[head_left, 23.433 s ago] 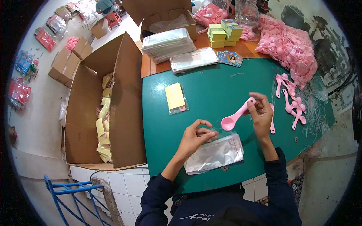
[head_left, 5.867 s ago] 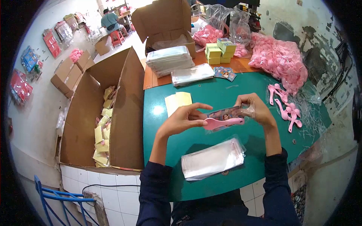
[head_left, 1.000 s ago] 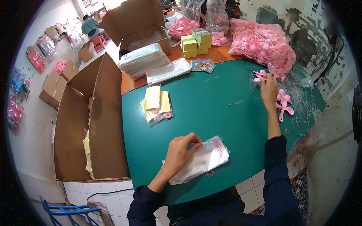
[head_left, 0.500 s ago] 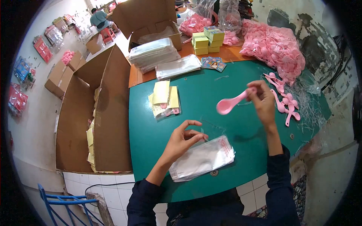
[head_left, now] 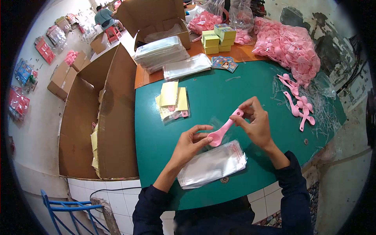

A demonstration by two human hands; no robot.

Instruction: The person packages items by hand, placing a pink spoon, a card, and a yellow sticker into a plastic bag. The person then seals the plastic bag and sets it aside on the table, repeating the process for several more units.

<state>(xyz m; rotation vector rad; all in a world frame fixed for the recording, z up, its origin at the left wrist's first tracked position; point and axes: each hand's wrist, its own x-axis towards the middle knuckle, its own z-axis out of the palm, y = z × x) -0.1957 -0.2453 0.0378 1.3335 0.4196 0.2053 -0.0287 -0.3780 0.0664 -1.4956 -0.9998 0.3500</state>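
My right hand (head_left: 255,120) pinches a pink plastic spoon (head_left: 225,131) by the end of its handle, and the bowl points down to the left. At that bowl are the fingertips of my left hand (head_left: 192,144), closed on a thin clear plastic bag (head_left: 215,123) that is hard to see against the green table. Below both hands lies a stack of clear plastic bags (head_left: 211,166). Several loose pink spoons (head_left: 301,105) rest on the table to the right. Packed bags with yellow cards (head_left: 172,102) and pink pieces lie to the left.
A tall cardboard box (head_left: 117,117) stands left of the green table (head_left: 156,137). Along the back are bundled clear bags (head_left: 162,55), yellow card stacks (head_left: 218,38), picture cards (head_left: 224,63) and a big bag of pink spoons (head_left: 288,49). Another person (head_left: 103,17) sits far off.
My right hand has brought the spoon down and left, so its bowl now meets my left fingertips. My left hand has stayed nearly in place.
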